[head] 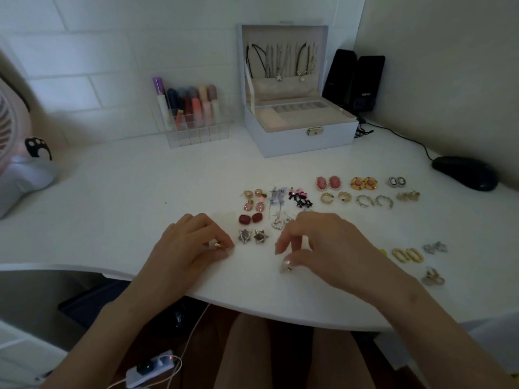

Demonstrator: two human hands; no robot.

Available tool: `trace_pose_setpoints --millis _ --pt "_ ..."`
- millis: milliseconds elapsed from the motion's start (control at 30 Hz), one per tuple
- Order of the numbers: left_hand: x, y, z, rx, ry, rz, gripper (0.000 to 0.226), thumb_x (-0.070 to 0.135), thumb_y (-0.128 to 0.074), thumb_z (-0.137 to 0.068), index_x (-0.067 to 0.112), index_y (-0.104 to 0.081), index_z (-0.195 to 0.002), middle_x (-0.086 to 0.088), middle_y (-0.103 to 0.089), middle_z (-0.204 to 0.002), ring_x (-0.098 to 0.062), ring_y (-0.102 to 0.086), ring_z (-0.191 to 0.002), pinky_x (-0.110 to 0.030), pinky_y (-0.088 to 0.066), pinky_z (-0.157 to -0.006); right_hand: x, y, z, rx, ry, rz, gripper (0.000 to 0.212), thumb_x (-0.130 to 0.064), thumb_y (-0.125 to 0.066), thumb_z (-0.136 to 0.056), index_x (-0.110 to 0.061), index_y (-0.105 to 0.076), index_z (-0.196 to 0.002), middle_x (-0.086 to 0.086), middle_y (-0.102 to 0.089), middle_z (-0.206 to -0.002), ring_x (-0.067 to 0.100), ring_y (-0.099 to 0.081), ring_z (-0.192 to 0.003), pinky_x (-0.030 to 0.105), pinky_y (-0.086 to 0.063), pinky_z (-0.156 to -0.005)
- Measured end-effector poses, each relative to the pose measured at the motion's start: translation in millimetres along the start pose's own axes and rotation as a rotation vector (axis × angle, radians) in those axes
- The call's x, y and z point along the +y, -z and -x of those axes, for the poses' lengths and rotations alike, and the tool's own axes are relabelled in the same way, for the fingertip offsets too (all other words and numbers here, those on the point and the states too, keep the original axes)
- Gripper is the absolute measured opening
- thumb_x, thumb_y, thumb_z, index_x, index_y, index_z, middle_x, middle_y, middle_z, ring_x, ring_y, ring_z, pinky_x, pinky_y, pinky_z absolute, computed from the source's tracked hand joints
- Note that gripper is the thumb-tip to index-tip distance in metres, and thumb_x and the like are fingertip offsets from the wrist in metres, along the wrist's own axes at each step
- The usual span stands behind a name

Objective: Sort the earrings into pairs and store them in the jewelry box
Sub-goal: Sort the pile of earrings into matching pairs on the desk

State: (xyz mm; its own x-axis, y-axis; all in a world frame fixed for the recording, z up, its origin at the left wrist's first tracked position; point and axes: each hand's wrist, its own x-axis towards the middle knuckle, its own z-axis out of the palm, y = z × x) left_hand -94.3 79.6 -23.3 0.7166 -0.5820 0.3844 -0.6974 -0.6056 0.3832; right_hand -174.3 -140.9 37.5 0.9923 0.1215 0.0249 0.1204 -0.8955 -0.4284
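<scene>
Earrings lie in paired rows on the white desk, in front of the jewelry box. Pink ovals sit nearest the box and a star pair farther toward the desk's edge, just between the hands. The box stands open, its lid upright. Necklaces hang inside the lid, and the beige tray below shows a row of small compartments; what they hold cannot be made out.

Left of the box, a clear organizer holds upright lipsticks. Right of it are two black speakers, and beyond them a black mouse. A fan sits far left of the box, under a white tiled wall.

The left hand rests on the desk with its fingers curled, pinching a gold earring. The right hand hovers with its fingers drooping and pinches a pale earring at its fingertips.
</scene>
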Motion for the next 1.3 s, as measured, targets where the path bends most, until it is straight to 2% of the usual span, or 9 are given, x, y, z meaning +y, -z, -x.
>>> trace_pose_setpoints --millis 100,200,333,467,600,767,933,1133,1300 --pt "5 -2 1 -0.008 0.029 0.012 0.003 0.043 -0.048 -0.078 0.044 -0.050 -0.077 0.024 -0.051 -0.083 0.002 -0.045 -0.084 -0.016 -0.034 -0.067 0 -7 6 -0.025 0.014 0.056 0.013 -0.033 -0.070 -0.078 -0.034 -0.063 -0.089 -0.014 -0.056 -0.088 0.003 -0.050 -0.080 0.013 -0.033 -0.068" --pt "11 -3 1 0.008 0.049 0.015 0.013 0.033 -0.056 -0.075 0.042 -0.048 -0.074 0.023 -0.050 -0.082 0.002 -0.045 -0.085 -0.014 -0.033 -0.067 1 -13 5 0.004 0.010 0.017 0.008 -0.033 -0.069 -0.078 -0.029 -0.063 -0.082 -0.013 -0.054 -0.083 0.002 -0.048 -0.075 0.015 -0.034 -0.064" --pt "26 -3 -1 0.011 0.009 0.078 0.002 0.043 -0.049 -0.078 0.042 -0.049 -0.077 0.023 -0.052 -0.085 0.004 -0.047 -0.085 -0.009 -0.034 -0.072 4 -11 8 0.025 0.032 -0.035 0.007 -0.028 -0.068 -0.080 -0.030 -0.062 -0.078 -0.013 -0.058 -0.082 0.001 -0.051 -0.072 0.017 -0.041 -0.067" --pt "49 -6 -8 0.013 0.021 0.243 0.015 0.047 -0.048 -0.075 0.034 -0.055 -0.077 0.018 -0.058 -0.089 0.003 -0.053 -0.082 -0.006 -0.036 -0.071 9 -1 19 0.073 0.015 -0.232 0.011 -0.023 -0.072 -0.078 -0.026 -0.062 -0.074 -0.014 -0.063 -0.070 -0.001 -0.057 -0.068 0.011 -0.044 -0.061" --pt "76 -14 -14 -0.036 -0.047 0.353 0.016 0.045 -0.053 -0.073 0.030 -0.057 -0.077 0.014 -0.060 -0.089 0.000 -0.055 -0.080 -0.010 -0.039 -0.066 26 18 33 0.107 -0.034 -0.391 0.013 -0.020 -0.077 -0.072 -0.024 -0.065 -0.069 -0.012 -0.064 -0.064 0.000 -0.057 -0.057 0.015 -0.046 -0.056" --pt "108 -29 -24 -0.115 -0.091 0.441 0.016 0.045 -0.055 -0.076 0.029 -0.057 -0.077 0.014 -0.062 -0.084 0.000 -0.057 -0.079 -0.008 -0.039 -0.066 52 41 51 0.123 -0.106 -0.466 0.015 -0.004 -0.077 -0.070 -0.018 -0.072 -0.068 -0.007 -0.069 -0.070 0.004 -0.064 -0.058 0.013 -0.050 -0.059" --pt "134 -42 -37 -0.164 -0.061 0.534 0.012 0.020 -0.069 -0.081 0.021 -0.057 -0.078 0.009 -0.064 -0.071 0.000 -0.059 -0.068 -0.011 -0.041 -0.062 77 55 70 0.150 -0.103 -0.415 0.019 -0.001 -0.074 -0.072 -0.020 -0.076 -0.073 -0.005 -0.069 -0.076 0.007 -0.065 -0.063 0.013 -0.051 -0.063" --pt "154 -58 -47 -0.244 -0.021 0.602 0.011 0.008 -0.069 -0.078 0.018 -0.066 -0.081 0.007 -0.069 -0.074 0.003 -0.064 -0.068 -0.009 -0.047 -0.069 101 66 89 0.197 -0.120 -0.359 0.028 0.002 -0.073 -0.072 -0.026 -0.075 -0.074 -0.009 -0.069 -0.077 0.000 -0.064 -0.070 0.005 -0.044 -0.067" --pt "176 -67 -60 -0.296 -0.044 0.636 0.011 0.002 -0.067 -0.080 0.012 -0.067 -0.085 0.002 -0.071 -0.079 0.000 -0.066 -0.072 -0.009 -0.048 -0.072 119 74 102 0.244 -0.185 -0.369 0.028 0.002 -0.076 -0.068 -0.024 -0.072 -0.076 -0.003 -0.072 -0.078 0.011 -0.067 -0.073 0.018 -0.053 -0.072"
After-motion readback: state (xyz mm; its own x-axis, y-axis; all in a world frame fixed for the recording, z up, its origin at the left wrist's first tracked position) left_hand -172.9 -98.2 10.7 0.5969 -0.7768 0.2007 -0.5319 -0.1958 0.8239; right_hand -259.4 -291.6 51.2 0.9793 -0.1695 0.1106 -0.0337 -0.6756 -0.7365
